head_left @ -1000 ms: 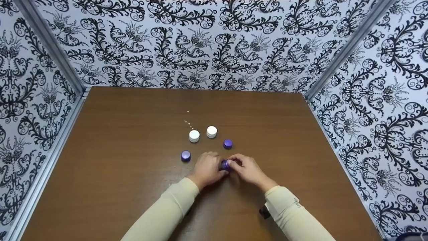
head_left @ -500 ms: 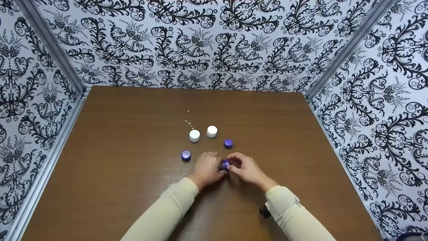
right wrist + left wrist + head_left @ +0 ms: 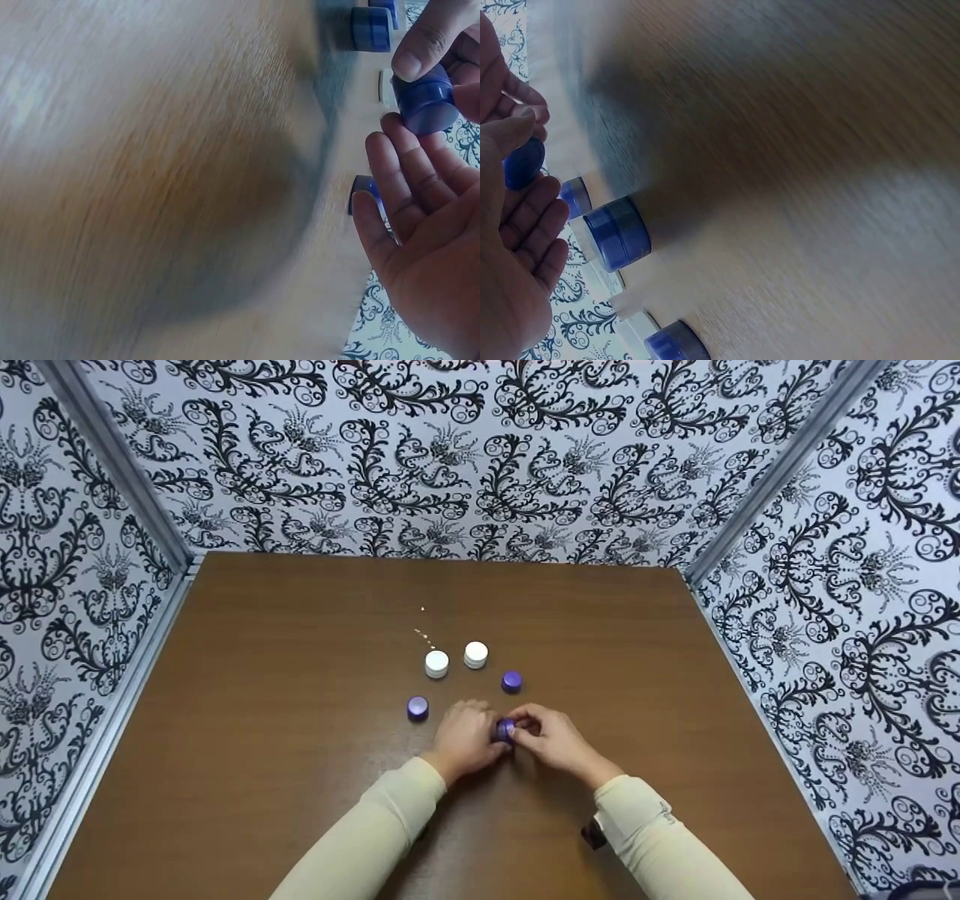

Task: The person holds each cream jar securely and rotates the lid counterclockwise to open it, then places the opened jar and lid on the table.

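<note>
Both hands met over the near middle of the brown table (image 3: 285, 720), and between them sat a small purple jar (image 3: 505, 730); the left hand (image 3: 465, 739) had its fingers curled in against one side of it and the right hand (image 3: 551, 741) pinched the other with thumb and fingertips, so that the jar was held a little above the wood rather than standing on it, as far as the head view showed; the right wrist view showed a thumb pressed on top of the jar (image 3: 425, 99) while the right hand's other fingers (image 3: 409, 176) lay fairly straight below it, not wrapped round it; the left wrist view caught only a blue edge of it (image 3: 523, 163) behind the thumb, the lower fingers relaxed. Around the hands stood four more little pots: a purple one to the left (image 3: 417, 708), another purple one beyond the right hand (image 3: 511, 682), and two white ones (image 3: 436, 664) (image 3: 475, 654) farther back, side by side but apart; a few pale specks (image 3: 424, 637) lay beyond the white pair. The hold looked light, a matter of fingertips on a smooth round thing; a twist with uneven pressure could well have let the jar slip and roll among the others; a dropped lid or body might have knocked the near purple pot, which stood just beside the left knuckles.
</note>
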A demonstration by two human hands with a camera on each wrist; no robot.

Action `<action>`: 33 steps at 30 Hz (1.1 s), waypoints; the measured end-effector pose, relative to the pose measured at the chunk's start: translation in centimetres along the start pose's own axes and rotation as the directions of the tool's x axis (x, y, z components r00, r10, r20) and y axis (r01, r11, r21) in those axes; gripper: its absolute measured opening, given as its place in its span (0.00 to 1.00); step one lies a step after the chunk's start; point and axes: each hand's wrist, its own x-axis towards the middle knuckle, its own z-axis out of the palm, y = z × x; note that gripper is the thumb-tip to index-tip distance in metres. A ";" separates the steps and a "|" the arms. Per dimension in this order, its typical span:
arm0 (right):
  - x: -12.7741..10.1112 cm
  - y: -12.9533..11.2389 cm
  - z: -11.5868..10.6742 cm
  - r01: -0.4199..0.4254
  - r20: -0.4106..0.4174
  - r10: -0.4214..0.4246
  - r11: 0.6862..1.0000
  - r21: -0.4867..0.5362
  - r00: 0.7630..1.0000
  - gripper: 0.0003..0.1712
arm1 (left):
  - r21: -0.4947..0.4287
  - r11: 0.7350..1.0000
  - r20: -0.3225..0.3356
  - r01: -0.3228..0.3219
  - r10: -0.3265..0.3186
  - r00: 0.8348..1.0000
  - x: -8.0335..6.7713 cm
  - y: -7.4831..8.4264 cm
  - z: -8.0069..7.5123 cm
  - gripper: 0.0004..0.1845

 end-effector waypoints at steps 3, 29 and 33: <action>0.0 0.1 0.0 0.007 0.006 -0.007 1.000 0.018 1.000 0.12 | -0.001 1.000 -0.004 -0.002 0.002 1.000 0.0 0.0 0.0 0.19; 0.1 0.2 0.1 -0.005 -0.007 0.005 1.000 0.007 1.000 0.14 | -0.005 1.000 -0.007 -0.001 0.001 1.000 0.0 -0.1 0.1 0.19; 0.1 0.2 0.1 -0.022 -0.009 0.021 0.999 -0.032 1.000 0.13 | -0.023 1.000 -0.007 -0.002 0.002 1.000 -0.1 -0.1 0.1 0.19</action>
